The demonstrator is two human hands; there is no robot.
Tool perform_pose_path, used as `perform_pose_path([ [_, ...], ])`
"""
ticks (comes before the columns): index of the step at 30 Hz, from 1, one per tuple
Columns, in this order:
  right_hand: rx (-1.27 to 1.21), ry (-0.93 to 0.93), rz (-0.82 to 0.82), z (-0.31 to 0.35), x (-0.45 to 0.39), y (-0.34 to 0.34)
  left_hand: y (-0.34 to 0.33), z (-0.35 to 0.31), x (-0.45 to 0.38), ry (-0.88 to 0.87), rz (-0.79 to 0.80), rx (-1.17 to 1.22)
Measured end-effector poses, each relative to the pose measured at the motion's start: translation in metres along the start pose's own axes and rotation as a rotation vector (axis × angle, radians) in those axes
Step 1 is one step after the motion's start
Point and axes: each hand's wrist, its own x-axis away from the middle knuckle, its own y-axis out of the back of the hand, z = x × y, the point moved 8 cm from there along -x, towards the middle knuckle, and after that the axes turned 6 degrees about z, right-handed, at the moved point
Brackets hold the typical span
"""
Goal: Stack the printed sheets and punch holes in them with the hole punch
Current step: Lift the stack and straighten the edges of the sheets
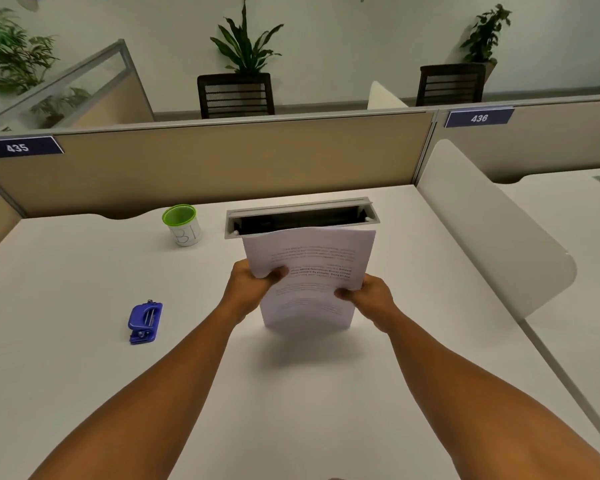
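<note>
A stack of printed sheets stands upright on the white desk, its bottom edge touching the desktop at the centre. My left hand grips the stack's left edge, thumb across the front page. My right hand grips the right edge. The text on the front page reads upside down. A blue hole punch lies flat on the desk, well to the left of my left forearm and apart from both hands.
A white cup with a green rim stands at the back left. An open cable tray is sunk into the desk just behind the sheets. A beige partition closes the back, and a white divider bounds the right side.
</note>
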Motion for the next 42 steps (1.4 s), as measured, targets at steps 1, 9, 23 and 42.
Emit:
perform_pose_path([
  [1,0.005,-0.001,-0.001,-0.001,0.001,0.000,0.000,0.004,0.001,0.009,0.001,-0.002],
  [9,-0.003,0.065,-0.047,0.008,0.002,0.001,0.004,0.002,-0.001,0.007,-0.041,-0.006],
  [23,-0.154,0.064,-0.080,0.016,-0.005,0.012,0.011,0.010,-0.003,0.066,-0.037,0.018],
  [42,-0.965,-0.023,-0.078,0.003,-0.019,0.009,0.014,0.040,0.013,0.236,-0.148,0.509],
])
